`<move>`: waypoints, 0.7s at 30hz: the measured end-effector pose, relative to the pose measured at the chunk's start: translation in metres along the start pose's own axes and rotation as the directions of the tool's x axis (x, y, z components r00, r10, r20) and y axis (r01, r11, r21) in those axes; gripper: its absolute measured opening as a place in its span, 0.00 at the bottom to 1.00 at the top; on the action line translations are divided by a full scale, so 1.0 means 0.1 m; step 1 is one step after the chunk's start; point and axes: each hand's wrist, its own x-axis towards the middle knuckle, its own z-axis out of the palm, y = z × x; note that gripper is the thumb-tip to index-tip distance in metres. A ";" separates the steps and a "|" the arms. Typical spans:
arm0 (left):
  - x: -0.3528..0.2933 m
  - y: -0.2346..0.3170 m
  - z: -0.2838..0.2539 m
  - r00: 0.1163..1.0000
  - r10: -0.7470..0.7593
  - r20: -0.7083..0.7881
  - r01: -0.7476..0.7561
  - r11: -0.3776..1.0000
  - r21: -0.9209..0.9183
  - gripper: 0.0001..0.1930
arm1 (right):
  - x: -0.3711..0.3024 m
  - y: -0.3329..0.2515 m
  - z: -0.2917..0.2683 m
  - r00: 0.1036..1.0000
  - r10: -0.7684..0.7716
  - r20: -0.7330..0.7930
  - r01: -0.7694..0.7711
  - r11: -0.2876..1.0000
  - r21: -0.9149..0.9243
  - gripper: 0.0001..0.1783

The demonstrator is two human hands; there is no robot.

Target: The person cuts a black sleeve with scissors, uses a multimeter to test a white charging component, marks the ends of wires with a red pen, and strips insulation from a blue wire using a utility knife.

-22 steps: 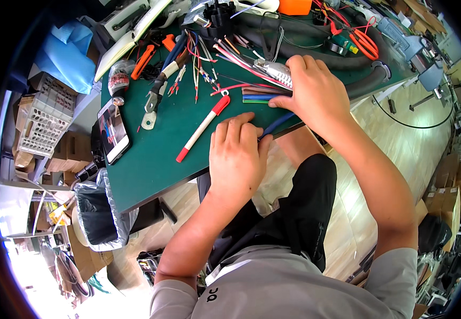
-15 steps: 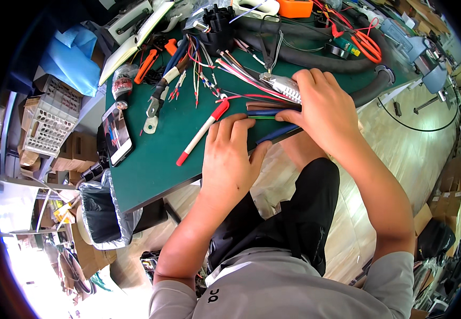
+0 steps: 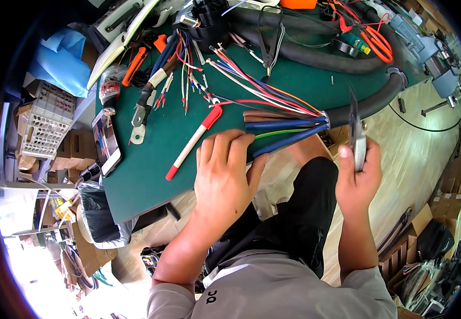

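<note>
A thick black cable comes in from the right, its cut end fanning out into brown, blue, yellow-green and thin coloured wires. My left hand is closed around the ends of the yellow-green wire and a blue wire at the table's front edge; its fingers hide the tips. In my right hand is a utility knife with a grey handle, its blade pointing up. The knife stands apart from the wires, in front of the cable. A red-capped white marker lies beside my left hand.
On the green table lie a phone, a cable with a metal lug, orange-handled tools and black scissors-like pliers. A black connector with several ferruled wires stands farther back. A lined bin is below left.
My right hand has drawn back from the wires toward me and to the right, with the knife now upright. The cable end has come into view. My left hand stays on the wires.
</note>
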 end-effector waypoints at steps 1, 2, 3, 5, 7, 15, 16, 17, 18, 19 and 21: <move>0.00 0.00 0.00 1.000 -0.003 0.004 0.003 1.000 -0.005 0.19 | -0.05 0.04 0.02 1.000 0.004 0.022 -0.005 1.000 0.028 0.17; 0.00 0.00 0.00 1.000 -0.005 0.008 0.005 1.000 -0.008 0.19 | -0.09 0.07 0.03 0.999 0.008 0.042 -0.011 0.998 0.054 0.17; 0.00 -0.01 0.00 1.000 -0.006 0.013 0.007 1.000 -0.010 0.19 | -0.13 0.09 0.05 0.998 0.012 0.063 -0.017 0.997 0.080 0.17; 0.00 -0.01 0.00 1.000 -0.007 0.016 0.007 1.000 -0.012 0.18 | -0.19 0.10 0.07 0.994 0.001 0.108 -0.014 0.993 0.121 0.18; 0.00 0.00 -0.01 1.000 -0.006 0.012 0.006 1.000 -0.010 0.17 | -0.30 0.13 0.05 0.975 0.078 0.210 -0.117 0.976 0.182 0.19; -0.01 0.00 0.01 1.000 0.006 0.002 -0.006 1.000 0.001 0.14 | -0.49 -0.01 0.06 0.929 0.122 0.350 -0.192 0.966 0.173 0.20; -0.01 0.00 0.01 1.000 0.008 -0.004 -0.008 1.000 -0.012 0.13 | -0.49 -0.03 0.07 0.931 0.092 0.353 -0.165 0.970 0.181 0.20; -0.01 0.00 0.01 1.000 -0.003 -0.006 0.003 1.000 -0.014 0.13 | -0.50 -0.05 0.07 0.932 0.063 0.356 -0.137 0.973 0.187 0.20; 0.00 0.01 0.01 1.000 -0.014 -0.008 0.014 1.000 -0.016 0.13 | -0.50 -0.08 0.05 0.922 0.055 0.384 -0.124 0.980 0.157 0.21; 0.00 0.02 0.00 1.000 -0.025 -0.009 0.024 1.000 -0.017 0.13 | -0.50 -0.10 0.05 0.918 0.023 0.395 -0.083 0.987 0.135 0.21; 0.00 0.02 0.00 1.000 -0.025 -0.006 0.024 1.000 -0.012 0.12 | -0.48 -0.15 0.04 0.907 -0.034 0.420 -0.001 0.997 0.084 0.22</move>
